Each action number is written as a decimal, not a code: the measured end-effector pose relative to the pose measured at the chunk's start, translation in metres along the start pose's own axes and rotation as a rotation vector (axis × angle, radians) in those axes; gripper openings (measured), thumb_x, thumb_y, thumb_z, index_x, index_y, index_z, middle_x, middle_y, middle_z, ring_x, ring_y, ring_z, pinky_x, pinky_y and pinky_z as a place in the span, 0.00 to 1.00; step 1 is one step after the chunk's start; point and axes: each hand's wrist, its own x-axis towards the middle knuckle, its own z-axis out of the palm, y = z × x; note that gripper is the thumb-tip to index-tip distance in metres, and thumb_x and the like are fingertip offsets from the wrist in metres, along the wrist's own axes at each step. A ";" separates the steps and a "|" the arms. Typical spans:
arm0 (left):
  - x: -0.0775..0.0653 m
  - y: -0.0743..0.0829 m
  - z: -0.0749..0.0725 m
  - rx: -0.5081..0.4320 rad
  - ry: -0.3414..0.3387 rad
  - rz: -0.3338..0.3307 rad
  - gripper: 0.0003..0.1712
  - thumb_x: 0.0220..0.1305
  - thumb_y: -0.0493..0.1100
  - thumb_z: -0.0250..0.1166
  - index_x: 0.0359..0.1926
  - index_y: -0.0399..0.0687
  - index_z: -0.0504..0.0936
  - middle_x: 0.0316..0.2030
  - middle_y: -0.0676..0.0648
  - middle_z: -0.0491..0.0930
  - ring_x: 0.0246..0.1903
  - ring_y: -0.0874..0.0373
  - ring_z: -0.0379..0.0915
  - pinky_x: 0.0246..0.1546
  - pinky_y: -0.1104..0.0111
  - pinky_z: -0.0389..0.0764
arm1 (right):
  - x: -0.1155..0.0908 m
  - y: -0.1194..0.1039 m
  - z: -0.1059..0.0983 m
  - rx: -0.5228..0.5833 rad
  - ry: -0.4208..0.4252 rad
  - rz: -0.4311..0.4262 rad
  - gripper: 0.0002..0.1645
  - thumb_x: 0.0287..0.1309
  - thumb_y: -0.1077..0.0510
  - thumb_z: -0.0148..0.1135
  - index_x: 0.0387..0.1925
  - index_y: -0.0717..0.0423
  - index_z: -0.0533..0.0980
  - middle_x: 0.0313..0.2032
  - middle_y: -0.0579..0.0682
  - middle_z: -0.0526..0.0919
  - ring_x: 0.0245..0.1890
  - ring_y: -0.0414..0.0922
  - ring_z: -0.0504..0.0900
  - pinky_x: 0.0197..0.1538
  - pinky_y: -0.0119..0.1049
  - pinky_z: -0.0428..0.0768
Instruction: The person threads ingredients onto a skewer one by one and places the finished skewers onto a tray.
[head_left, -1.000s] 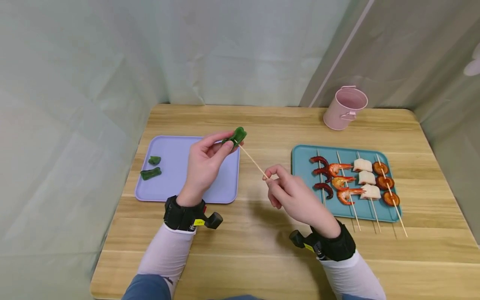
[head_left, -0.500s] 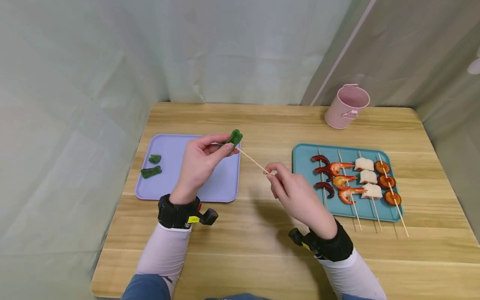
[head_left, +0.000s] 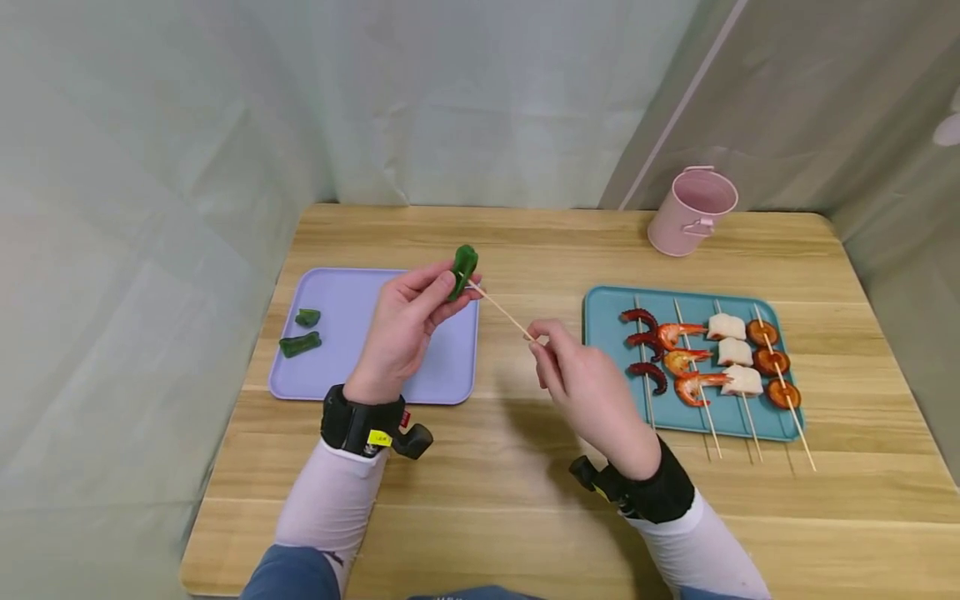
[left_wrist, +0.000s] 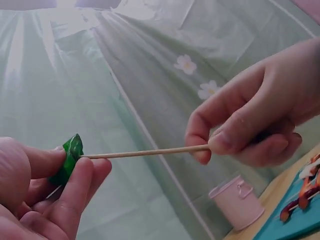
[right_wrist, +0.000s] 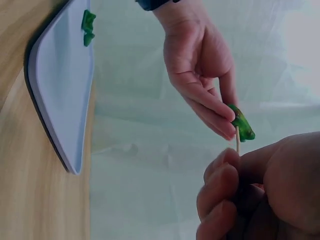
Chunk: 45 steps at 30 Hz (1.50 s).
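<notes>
Between its thumb and fingers, my left hand (head_left: 401, 321) pinches a green pepper piece (head_left: 465, 262) above the right side of the lilac tray (head_left: 360, 292). A thin wooden skewer (head_left: 501, 310) runs from the pepper piece down to my right hand (head_left: 588, 387), which pinches its other end. In the left wrist view, the skewer (left_wrist: 145, 152) meets the pepper piece (left_wrist: 74, 150); how deep its tip goes is hidden. The right wrist view shows the pepper piece (right_wrist: 242, 124) held at the skewer's end. Two more green pepper pieces (head_left: 300, 344) lie at the tray's left.
A teal tray (head_left: 611, 308) on the right bears skewers of octopus tentacles (head_left: 647, 379), shrimps (head_left: 697, 387), white chunks (head_left: 735, 353) and round brown slices (head_left: 771, 363). Some skewer ends overhang its front edge. A pink bucket (head_left: 678, 221) stands behind it on the wooden table (head_left: 487, 500).
My left hand has turned the pepper piece more upright, and its fingers have shifted on it. The right hand has moved slightly, still pinching the skewer's end. The trays have stayed put.
</notes>
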 end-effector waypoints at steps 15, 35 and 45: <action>-0.006 0.010 -0.007 -0.010 -0.008 0.051 0.12 0.65 0.29 0.64 0.47 0.40 0.87 0.39 0.41 0.87 0.35 0.48 0.84 0.43 0.63 0.85 | 0.001 -0.003 -0.010 -0.132 0.152 -0.078 0.10 0.68 0.55 0.61 0.49 0.50 0.80 0.25 0.42 0.82 0.16 0.37 0.70 0.14 0.36 0.69; -0.006 0.011 -0.006 -0.224 -0.064 -0.084 0.07 0.61 0.33 0.69 0.40 0.40 0.88 0.35 0.42 0.87 0.30 0.51 0.83 0.41 0.66 0.85 | 0.007 -0.001 0.002 0.214 0.026 -0.100 0.05 0.72 0.62 0.54 0.46 0.52 0.75 0.20 0.37 0.72 0.16 0.33 0.65 0.18 0.32 0.67; -0.008 0.008 -0.007 -0.241 -0.054 -0.136 0.06 0.56 0.34 0.72 0.36 0.40 0.88 0.32 0.42 0.86 0.22 0.55 0.80 0.26 0.73 0.82 | 0.004 -0.003 0.011 0.413 -0.026 -0.033 0.04 0.75 0.61 0.50 0.45 0.50 0.71 0.17 0.40 0.68 0.15 0.35 0.64 0.19 0.32 0.64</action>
